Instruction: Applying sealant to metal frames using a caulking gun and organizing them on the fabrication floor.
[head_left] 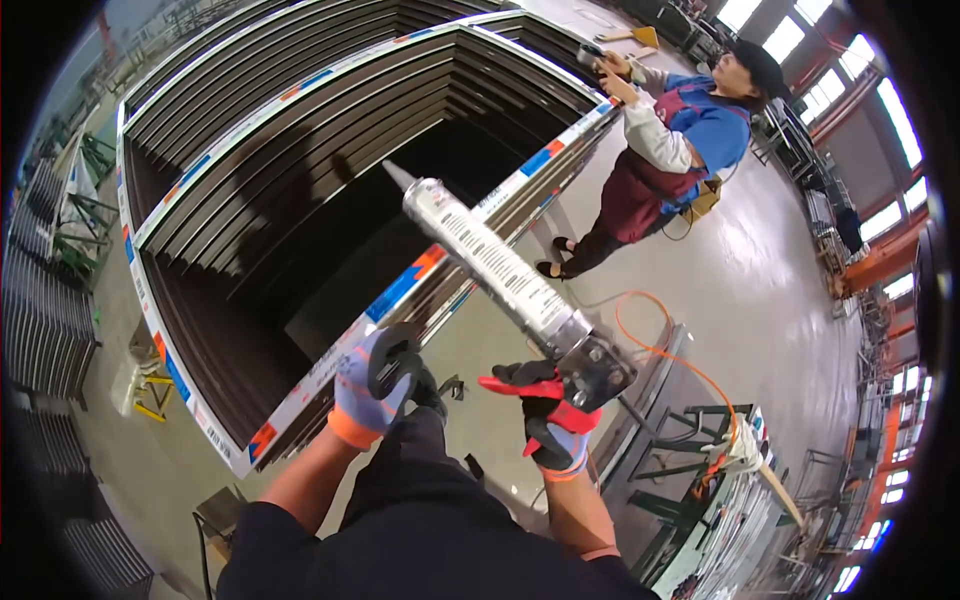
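White, smooth-walled cartridge forms the body of the sealant gun, which is held aloft in front of the frame stack. The tapered nozzle overlaps the stack's opening; the near edge of the stack runs behind the cartridge. The right hand, gloved, is closed around the handle by the red trigger. The left hand, also gloved, is beside the stack's near edge, toward its lower corner; its fingers are curled, but whether they grip anything cannot be told.

Handling: expect a stiff, moderately heavy, front-long tool. Hold at the handle; support under the cartridge, which may slip in gloves. Treat the nozzle as the weakest part.

Materials: angular metal block at the rear; dark, ribbed layers of nested rectangular frames; printed strip along their edges.
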